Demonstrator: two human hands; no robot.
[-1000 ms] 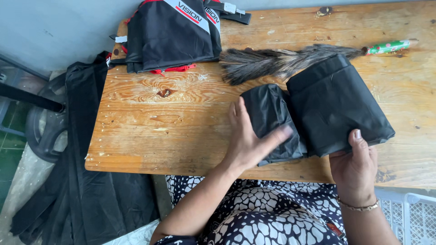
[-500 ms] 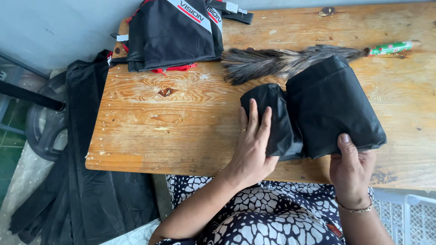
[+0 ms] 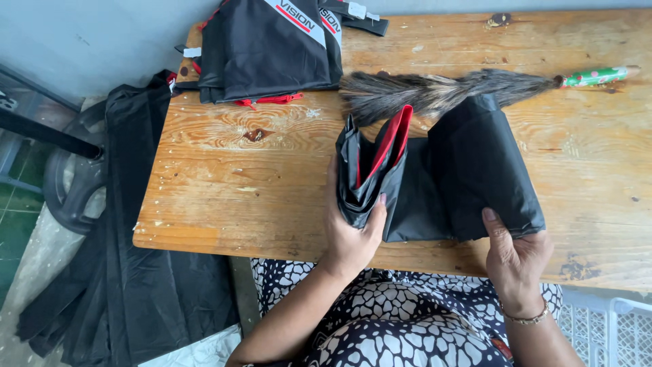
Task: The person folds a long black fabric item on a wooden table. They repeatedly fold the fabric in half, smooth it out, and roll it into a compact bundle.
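The work in hand is folding a black fabric piece (image 3: 468, 177), and it lies near the front edge of the wooden table (image 3: 231, 183), toward its right half. The left hand (image 3: 350, 228) grips the piece's left end, thumb curled over the bunched layers and lifting them upright, so that a red lining (image 3: 388, 144) shows between the folds. The right hand (image 3: 517, 255) pinches the lower right corner at the front edge, thumb on top and fingers beneath.

This looks like the middle of a fold (the left portion is gathered but not yet laid flat). The next move seems to call for bringing the raised end over while the right hand keeps the corner pinned.

A feather duster (image 3: 435, 92) with a green handle lies just behind the piece; more folded black fabric (image 3: 268, 47) sits at the far left corner, and black cloth (image 3: 129, 272) hangs off the left edge.
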